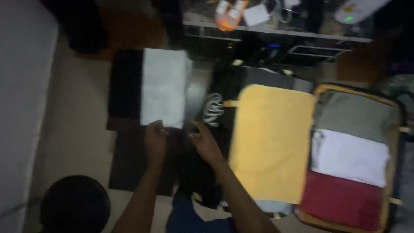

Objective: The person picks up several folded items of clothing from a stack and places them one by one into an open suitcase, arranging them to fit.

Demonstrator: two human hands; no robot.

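**Two hands at the near edge of a folded white cloth**

Head view: both forearms reach forward from the bottom of the frame, side by side. The left hand (pixel 155 137) is curled, knuckles up, its fingertips touching the near edge of a folded white cloth (pixel 164 86); whether it pinches the edge cannot be told in the dim, blurred picture. The right hand (pixel 205 142) lies just beside it, fingers loosely bent over a dark garment (pixel 189 168), and its grip cannot be made out either.

The white cloth is a flat, smooth rectangle lying on a darker folded piece (pixel 124 88). To the right, a soft yellow cloth (pixel 271 142) covers one half of an open suitcase (pixel 394 142); the other half holds flat folded grey (pixel 355 114), white (pixel 351 157) and red (pixel 340 198) pieces.
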